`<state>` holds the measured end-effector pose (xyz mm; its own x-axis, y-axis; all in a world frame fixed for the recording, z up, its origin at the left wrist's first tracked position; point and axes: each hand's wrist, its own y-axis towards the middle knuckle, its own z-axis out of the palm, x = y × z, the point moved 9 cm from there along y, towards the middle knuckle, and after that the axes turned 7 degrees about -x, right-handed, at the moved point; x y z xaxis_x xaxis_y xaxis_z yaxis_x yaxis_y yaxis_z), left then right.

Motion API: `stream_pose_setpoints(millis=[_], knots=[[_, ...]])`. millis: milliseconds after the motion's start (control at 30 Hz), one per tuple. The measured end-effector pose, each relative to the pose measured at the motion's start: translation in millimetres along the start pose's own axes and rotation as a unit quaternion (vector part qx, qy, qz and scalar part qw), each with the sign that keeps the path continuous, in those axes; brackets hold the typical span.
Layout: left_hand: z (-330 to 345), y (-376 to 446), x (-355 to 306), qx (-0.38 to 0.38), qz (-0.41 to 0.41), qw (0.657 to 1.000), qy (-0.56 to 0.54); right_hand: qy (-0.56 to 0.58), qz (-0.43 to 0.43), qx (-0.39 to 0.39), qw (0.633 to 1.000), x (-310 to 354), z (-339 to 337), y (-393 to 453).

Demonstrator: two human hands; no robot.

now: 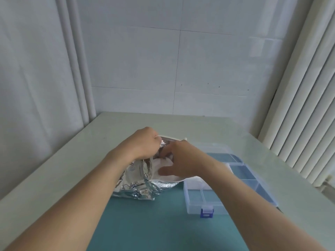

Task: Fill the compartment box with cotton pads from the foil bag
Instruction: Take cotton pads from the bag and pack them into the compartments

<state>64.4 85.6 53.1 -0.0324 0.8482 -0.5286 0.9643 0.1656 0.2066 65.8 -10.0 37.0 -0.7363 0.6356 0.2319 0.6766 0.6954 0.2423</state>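
Note:
A silver foil bag (pixel 135 183) lies on the teal mat, its mouth turned up and away from me. My left hand (pixel 145 142) grips the bag's upper left rim and holds the mouth open. My right hand (pixel 178 160) reaches into the opening, its fingers on white cotton pads (pixel 163 163) inside; whether it pinches one is hidden by motion blur. To the right stands the clear compartment box (pixel 226 207) with a blue latch (pixel 206 211), lid open. A white pad (pixel 196 182) lies in its near-left part.
A teal mat (pixel 154 223) covers the near part of a pale table (pixel 63 169). A tiled wall stands behind the table, a curtain hangs at the left and vertical blinds (pixel 299 124) at the right.

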Motion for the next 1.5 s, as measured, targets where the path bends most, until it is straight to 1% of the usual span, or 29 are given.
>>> stream_pose_setpoints(millis=[100,167,300,400,500,567,633,767,800,867,967,1033,1067,1133,1167,1233,1267,1333,1367,1400,1433,1467,1500], knots=[[7,-2,-3,0.031,0.000,1.000,-0.004,0.014,-0.004,-0.031,0.999,1,2,-2],[7,-3,-2,0.039,-0.006,0.999,-0.011,0.056,0.004,-0.032,0.998,1,-1,-3],[5,-1,11,0.045,-0.043,0.996,-0.063,0.203,0.019,0.022,0.979,6,2,-5],[5,-2,19,0.055,-0.069,0.991,-0.100,0.248,0.036,-0.001,0.968,8,5,-4],[1,-2,17,0.049,-0.059,0.994,-0.082,0.277,0.076,-0.021,0.958,3,3,-4],[-3,-2,12,0.039,-0.044,0.997,-0.057,0.301,0.106,-0.027,0.947,-3,1,-5],[-8,-3,8,0.027,-0.028,0.999,-0.020,0.348,0.132,-0.035,0.927,-8,-1,-9],[-16,-3,8,0.007,-0.015,0.999,0.039,0.427,0.179,-0.099,0.881,-23,-10,-12],[-19,-3,8,-0.005,-0.015,0.999,0.052,0.444,0.189,-0.105,0.870,-26,-12,-12],[-27,-3,9,-0.043,-0.016,0.997,0.069,0.489,0.198,-0.093,0.844,-28,-14,-12],[-43,-4,7,-0.126,-0.015,0.988,0.083,0.551,0.198,-0.097,0.805,-31,-17,-14],[-50,-6,5,-0.171,-0.012,0.982,0.080,0.545,0.202,-0.131,0.803,-39,-22,-16],[-51,-7,3,-0.178,-0.008,0.981,0.073,0.538,0.204,-0.150,0.804,-41,-24,-16],[-45,-7,-2,-0.154,0.005,0.986,0.060,0.525,0.203,-0.188,0.805,-45,-32,-18],[-41,-7,-4,-0.131,0.009,0.990,0.055,0.509,0.198,-0.204,0.813,-47,-38,-19],[-33,-9,-6,-0.088,0.010,0.996,0.030,0.460,0.182,-0.228,0.839,-51,-52,-21],[-32,-8,-8,-0.079,0.014,0.997,0.010,0.438,0.177,-0.236,0.849,-54,-61,-22],[-36,-9,-16,-0.083,0.032,0.995,-0.046,0.433,0.168,-0.240,0.852,-59,-75,-25],[-38,-10,-21,-0.087,0.040,0.991,-0.092,0.458,0.157,-0.235,0.843,-59,-81,-26],[-38,-13,-26,-0.084,0.045,0.984,-0.152,0.501,0.144,-0.226,0.823,-58,-85,-26],[-36,-14,-33,-0.072,0.049,0.971,-0.222,0.551,0.134,-0.215,0.795,-57,-89,-27],[-32,-15,-38,-0.049,0.055,0.951,-0.299,0.598,0.130,-0.204,0.764,-55,-91,-27],[-27,-17,-46,-0.016,0.063,0.924,-0.377,0.635,0.127,-0.199,0.736,-52,-91,-27]])
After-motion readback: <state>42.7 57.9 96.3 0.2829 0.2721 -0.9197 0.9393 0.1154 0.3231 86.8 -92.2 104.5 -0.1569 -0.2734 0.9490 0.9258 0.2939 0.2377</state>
